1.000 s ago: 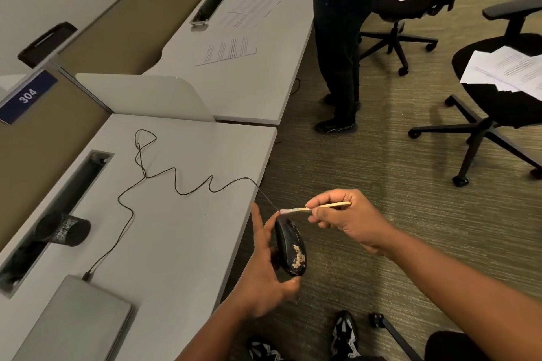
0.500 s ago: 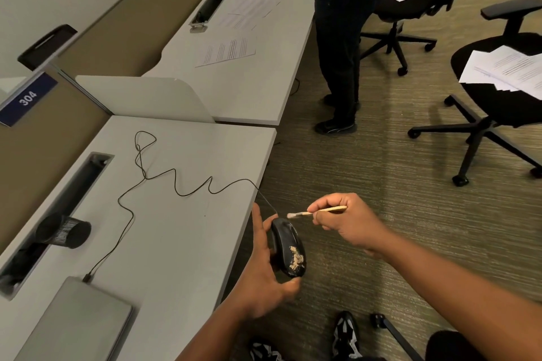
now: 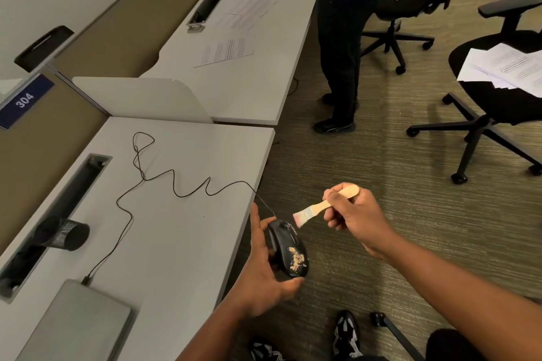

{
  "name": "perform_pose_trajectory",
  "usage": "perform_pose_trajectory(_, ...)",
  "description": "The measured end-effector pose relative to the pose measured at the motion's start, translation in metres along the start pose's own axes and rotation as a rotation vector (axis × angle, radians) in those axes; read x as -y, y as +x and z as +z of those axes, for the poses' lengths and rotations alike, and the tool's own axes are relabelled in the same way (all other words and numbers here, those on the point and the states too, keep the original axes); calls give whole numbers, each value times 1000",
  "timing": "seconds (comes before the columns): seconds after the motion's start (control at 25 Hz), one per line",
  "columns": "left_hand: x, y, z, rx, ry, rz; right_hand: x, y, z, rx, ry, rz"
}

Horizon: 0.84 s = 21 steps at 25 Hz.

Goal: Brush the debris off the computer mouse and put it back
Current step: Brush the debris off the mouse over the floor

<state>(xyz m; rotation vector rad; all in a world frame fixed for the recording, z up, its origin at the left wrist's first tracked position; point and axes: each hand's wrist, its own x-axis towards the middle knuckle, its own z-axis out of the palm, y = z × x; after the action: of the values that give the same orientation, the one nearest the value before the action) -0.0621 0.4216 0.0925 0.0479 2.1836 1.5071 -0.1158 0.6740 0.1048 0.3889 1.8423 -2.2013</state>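
Observation:
A black wired computer mouse (image 3: 286,246) with tan debris (image 3: 297,259) on its rear is held off the desk's edge, over the carpet. My left hand (image 3: 261,275) grips it from below and the left side, thumb at its rear. My right hand (image 3: 356,218) pinches the wooden handle of a small flat brush (image 3: 319,208). The brush's pale bristles hover just above the front of the mouse, to its right. The mouse cable (image 3: 164,182) snakes back across the white desk (image 3: 181,243) to a closed grey laptop (image 3: 79,322).
A black mesh cup (image 3: 63,233) lies by the desk's cable slot. Another person (image 3: 340,38) stands at the neighbouring desk with papers on it. Two office chairs (image 3: 492,97) carrying paper sheets stand on the carpet to the right. My shoes show below.
My right hand has turned the brush so its flat face shows and lowered the bristles toward the front of the mouse. My left hand keeps holding the mouse in about the same place.

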Motion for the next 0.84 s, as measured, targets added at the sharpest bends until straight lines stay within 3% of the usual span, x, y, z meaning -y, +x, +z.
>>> perform_pose_trajectory(0.44,2,2,-8,62,-11,-4,3,9,-5,164,64,120)
perform_pose_trajectory(0.84,-3,-2,-9,128,21,27,-6,26,-5,125,-5,113)
